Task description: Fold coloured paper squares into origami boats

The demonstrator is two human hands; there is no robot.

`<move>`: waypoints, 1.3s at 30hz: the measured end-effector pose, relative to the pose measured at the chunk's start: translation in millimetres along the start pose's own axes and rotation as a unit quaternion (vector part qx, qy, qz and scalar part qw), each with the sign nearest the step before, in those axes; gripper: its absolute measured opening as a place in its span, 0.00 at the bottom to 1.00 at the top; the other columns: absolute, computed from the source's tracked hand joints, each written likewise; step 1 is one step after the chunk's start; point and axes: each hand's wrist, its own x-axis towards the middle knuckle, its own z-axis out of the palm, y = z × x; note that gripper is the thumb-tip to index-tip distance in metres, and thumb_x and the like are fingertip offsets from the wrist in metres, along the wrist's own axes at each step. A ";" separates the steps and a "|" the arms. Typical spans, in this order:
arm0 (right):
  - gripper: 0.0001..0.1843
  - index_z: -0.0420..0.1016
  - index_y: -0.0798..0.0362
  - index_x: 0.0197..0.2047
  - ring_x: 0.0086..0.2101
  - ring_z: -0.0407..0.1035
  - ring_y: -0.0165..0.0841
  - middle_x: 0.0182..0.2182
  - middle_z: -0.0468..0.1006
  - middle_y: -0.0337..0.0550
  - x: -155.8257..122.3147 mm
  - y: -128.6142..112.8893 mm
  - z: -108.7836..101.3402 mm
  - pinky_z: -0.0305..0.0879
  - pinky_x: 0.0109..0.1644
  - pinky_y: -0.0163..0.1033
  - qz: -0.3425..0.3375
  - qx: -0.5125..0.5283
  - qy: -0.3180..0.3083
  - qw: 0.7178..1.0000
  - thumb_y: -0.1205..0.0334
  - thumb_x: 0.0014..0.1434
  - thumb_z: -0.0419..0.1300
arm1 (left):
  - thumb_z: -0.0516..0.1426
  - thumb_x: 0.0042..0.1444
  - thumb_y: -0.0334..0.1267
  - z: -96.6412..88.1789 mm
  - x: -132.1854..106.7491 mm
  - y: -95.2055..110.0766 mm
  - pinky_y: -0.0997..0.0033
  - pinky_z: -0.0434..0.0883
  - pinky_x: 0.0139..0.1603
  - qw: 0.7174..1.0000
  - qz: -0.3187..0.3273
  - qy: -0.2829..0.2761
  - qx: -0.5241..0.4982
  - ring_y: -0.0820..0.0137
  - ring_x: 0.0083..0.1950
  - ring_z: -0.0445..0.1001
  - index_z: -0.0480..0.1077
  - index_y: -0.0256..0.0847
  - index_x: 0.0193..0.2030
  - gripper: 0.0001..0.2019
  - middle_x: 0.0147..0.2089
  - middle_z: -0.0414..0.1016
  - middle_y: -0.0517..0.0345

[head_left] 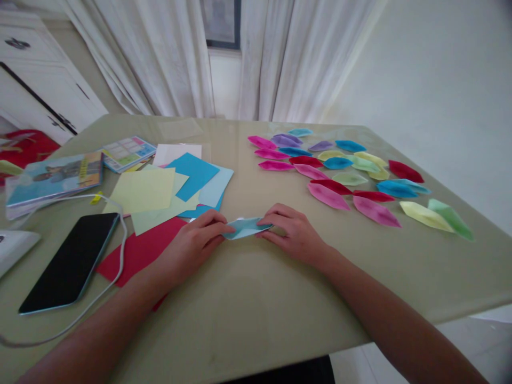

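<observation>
A light blue folded paper boat [246,228] is held between my two hands, just above the middle of the table. My left hand [202,234] pinches its left end. At the right end, my right hand [294,229] grips it with thumb and fingers. Beyond my right hand lie several finished-looking folded papers of the same pointed shape, among them a pink one [376,210], a dark red one [405,171] and a pale yellow one [426,215]. Close to my left hand are flat square sheets, including a red sheet [140,250] partly under my left forearm.
Loose yellow [144,189] and blue sheets [192,173] overlap at the left of the table [256,309]. A dark-screened phone [70,264], a white cable [124,234] and booklets [56,178] lie farther left. Curtains and a wall stand behind.
</observation>
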 end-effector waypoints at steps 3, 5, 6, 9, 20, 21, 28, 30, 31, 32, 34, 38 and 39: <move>0.09 0.84 0.53 0.45 0.40 0.76 0.37 0.40 0.81 0.47 0.5 -0.8 -1.3 0.73 0.45 0.40 -0.019 -0.009 0.009 1.000 0.57 0.72 0.66 | 0.56 0.72 0.32 1.4 -0.5 -2.3 0.71 0.74 0.45 1.000 -0.009 -0.003 0.012 0.68 0.45 0.80 0.80 0.43 0.50 0.10 0.50 0.77 0.54; 0.12 0.84 0.53 0.42 0.40 0.74 0.37 0.40 0.80 0.47 1.1 -2.1 -2.3 0.72 0.45 0.41 -0.023 -0.021 -0.002 1.000 0.56 0.74 0.63 | 0.55 0.74 0.32 1.3 -0.6 -2.7 0.71 0.73 0.45 1.000 -0.002 -0.001 0.015 0.69 0.45 0.79 0.80 0.43 0.49 0.11 0.49 0.77 0.55; 0.13 0.83 0.53 0.42 0.40 0.74 0.37 0.40 0.79 0.47 1.5 -2.8 -2.7 0.71 0.45 0.41 -0.020 -0.023 -0.008 1.000 0.56 0.75 0.62 | 0.54 0.74 0.32 1.1 -0.7 -2.5 0.72 0.73 0.45 1.000 0.002 0.003 0.017 0.69 0.45 0.79 0.80 0.42 0.48 0.11 0.49 0.77 0.55; 0.13 0.83 0.54 0.43 0.40 0.74 0.36 0.41 0.79 0.48 2.3 -4.2 -3.5 0.72 0.46 0.41 0.006 -0.006 -0.017 1.000 0.58 0.76 0.59 | 0.54 0.74 0.32 0.4 -0.9 -1.1 0.71 0.73 0.47 1.000 0.009 0.010 0.028 0.68 0.46 0.79 0.80 0.42 0.47 0.11 0.49 0.77 0.55; 0.08 0.85 0.49 0.49 0.44 0.77 0.36 0.46 0.81 0.46 0.8 -2.3 -0.7 0.73 0.50 0.40 0.016 0.058 -0.029 0.998 0.62 0.74 0.63 | 0.59 0.70 0.32 -1.9 0.3 7.9 0.71 0.75 0.47 1.000 0.001 -0.006 -0.006 0.67 0.47 0.81 0.78 0.44 0.50 0.07 0.50 0.80 0.56; 0.08 0.85 0.49 0.49 0.44 0.77 0.36 0.46 0.81 0.46 0.7 -1.8 -0.8 0.73 0.50 0.40 0.016 0.057 -0.028 0.998 0.62 0.74 0.63 | 0.60 0.70 0.34 -1.9 0.4 8.1 0.71 0.76 0.46 1.000 -0.006 -0.010 -0.010 0.67 0.47 0.81 0.78 0.44 0.51 0.07 0.50 0.81 0.56; 0.08 0.85 0.50 0.50 0.45 0.77 0.36 0.47 0.81 0.46 1.4 -1.7 -2.2 0.73 0.50 0.40 0.022 0.032 -0.058 0.998 0.62 0.73 0.64 | 0.55 0.75 0.37 -1.7 -1.6 7.2 0.69 0.78 0.52 0.998 0.039 0.048 0.030 0.66 0.49 0.84 0.82 0.42 0.51 0.12 0.49 0.85 0.54; 0.09 0.84 0.50 0.51 0.46 0.77 0.38 0.48 0.81 0.47 1.4 -3.1 -2.3 0.73 0.51 0.43 0.014 -0.003 -0.057 0.998 0.60 0.74 0.63 | 0.54 0.76 0.36 -2.3 -2.6 7.2 0.69 0.78 0.51 0.995 0.069 0.050 0.051 0.66 0.49 0.84 0.81 0.42 0.52 0.13 0.49 0.85 0.52; 0.10 0.84 0.51 0.51 0.47 0.76 0.40 0.48 0.82 0.49 1.5 -4.2 -2.2 0.73 0.52 0.45 0.003 -0.030 -0.056 0.998 0.58 0.74 0.63 | 0.54 0.76 0.35 -2.3 -3.0 7.6 0.69 0.78 0.50 0.993 0.083 0.049 0.061 0.66 0.48 0.83 0.81 0.41 0.52 0.13 0.49 0.85 0.52; 0.11 0.83 0.51 0.52 0.48 0.76 0.41 0.49 0.82 0.50 1.6 -5.8 -1.8 0.72 0.54 0.47 -0.011 -0.060 -0.055 0.997 0.57 0.74 0.62 | 0.53 0.76 0.35 -2.1 -3.4 8.2 0.69 0.77 0.48 0.992 0.094 0.048 0.072 0.66 0.48 0.83 0.81 0.41 0.51 0.13 0.48 0.84 0.51; 0.13 0.82 0.50 0.54 0.51 0.75 0.44 0.52 0.82 0.52 2.2 -10.0 -0.3 0.71 0.57 0.51 -0.038 -0.113 -0.055 0.991 0.54 0.75 0.61 | 0.53 0.76 0.33 -0.6 -4.2 10.2 0.69 0.77 0.47 0.989 0.110 0.053 0.089 0.66 0.47 0.83 0.80 0.40 0.51 0.13 0.47 0.83 0.51; 0.11 0.82 0.49 0.53 0.52 0.75 0.44 0.56 0.82 0.51 3.3 -20.2 5.7 0.69 0.57 0.51 -0.069 -0.168 -0.049 0.982 0.60 0.77 0.57 | 0.53 0.75 0.30 4.8 -5.3 14.7 0.66 0.76 0.50 0.982 0.133 0.055 0.119 0.64 0.48 0.82 0.78 0.39 0.54 0.12 0.48 0.83 0.50; 0.11 0.83 0.49 0.52 0.53 0.75 0.44 0.57 0.82 0.50 3.4 -21.6 7.3 0.69 0.57 0.51 -0.074 -0.171 -0.048 0.981 0.61 0.78 0.57 | 0.53 0.75 0.30 5.9 -5.3 15.2 0.65 0.76 0.50 0.982 0.134 0.051 0.125 0.63 0.48 0.82 0.78 0.39 0.54 0.12 0.48 0.83 0.50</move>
